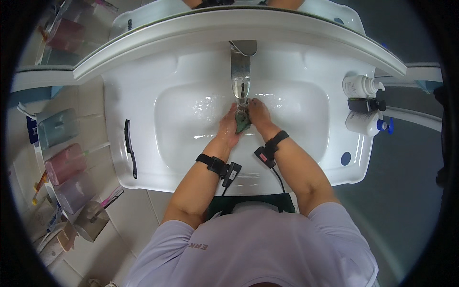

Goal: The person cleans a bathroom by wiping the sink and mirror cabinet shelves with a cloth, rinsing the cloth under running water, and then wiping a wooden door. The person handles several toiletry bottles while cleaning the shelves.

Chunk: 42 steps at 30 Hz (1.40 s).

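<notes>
Under the chrome faucet (241,68), water runs onto a small green cloth (243,122), bunched up and wet. My left hand (228,126) grips it from the left side, with the fingers partly hidden behind it. From the right, my right hand (259,113) holds the cloth's upper edge with curled fingers, close below the spout. Both hands are low over the basin of the white washbasin (193,143). Splashed drops shine on the basin around them.
A black comb (129,149) lies on the left rim. On the right rim stand a white pump bottle (358,86), a black bottle (362,104) and a blue-topped pump bottle (362,122). Wall-mounted cups (66,163) hang at left. A mirror cabinet edge (236,21) overhangs the back.
</notes>
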{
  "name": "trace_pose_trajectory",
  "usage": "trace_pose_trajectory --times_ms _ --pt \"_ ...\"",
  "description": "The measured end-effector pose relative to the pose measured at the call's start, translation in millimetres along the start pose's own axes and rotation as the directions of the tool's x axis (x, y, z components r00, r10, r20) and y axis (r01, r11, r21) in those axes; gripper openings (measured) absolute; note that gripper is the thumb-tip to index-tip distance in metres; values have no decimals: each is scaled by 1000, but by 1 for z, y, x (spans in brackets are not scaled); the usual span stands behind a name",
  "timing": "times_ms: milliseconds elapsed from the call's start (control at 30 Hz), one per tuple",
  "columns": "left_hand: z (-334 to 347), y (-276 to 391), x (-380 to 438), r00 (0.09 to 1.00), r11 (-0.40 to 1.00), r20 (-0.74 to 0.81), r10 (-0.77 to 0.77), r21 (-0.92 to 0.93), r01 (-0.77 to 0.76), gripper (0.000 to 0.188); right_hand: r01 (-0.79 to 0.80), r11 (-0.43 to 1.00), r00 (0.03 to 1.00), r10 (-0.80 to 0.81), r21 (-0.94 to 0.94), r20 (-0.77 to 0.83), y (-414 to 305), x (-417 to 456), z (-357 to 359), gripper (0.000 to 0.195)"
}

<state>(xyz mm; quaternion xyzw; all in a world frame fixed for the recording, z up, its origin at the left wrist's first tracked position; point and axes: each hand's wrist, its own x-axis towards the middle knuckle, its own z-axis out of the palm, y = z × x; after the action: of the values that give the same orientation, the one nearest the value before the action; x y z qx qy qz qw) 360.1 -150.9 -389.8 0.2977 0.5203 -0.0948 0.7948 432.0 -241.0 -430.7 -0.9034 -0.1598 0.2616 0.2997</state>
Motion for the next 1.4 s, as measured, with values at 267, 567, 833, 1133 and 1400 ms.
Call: trace_pose_trajectory --times_ms 267,567,833,1133,1400 --pt "-58 1 66 966 942 253 -46 -312 127 31 -31 691 999 37 722 8 -30 -42 36 28" --pt "-44 -12 73 991 983 93 98 -163 -82 41 157 987 971 -149 29 -188 -27 -33 35 36" --pt "-25 -4 49 996 980 88 35 -199 -17 43 154 987 958 -140 40 -249 -29 -32 29 35" --pt "-37 -7 37 975 985 196 105 -156 -74 18 -174 710 968 251 683 -14 26 8 26 44" --pt "-38 -16 45 960 981 243 140 -168 -100 27 -8 997 999 10 73 -32 3 -16 57 53"
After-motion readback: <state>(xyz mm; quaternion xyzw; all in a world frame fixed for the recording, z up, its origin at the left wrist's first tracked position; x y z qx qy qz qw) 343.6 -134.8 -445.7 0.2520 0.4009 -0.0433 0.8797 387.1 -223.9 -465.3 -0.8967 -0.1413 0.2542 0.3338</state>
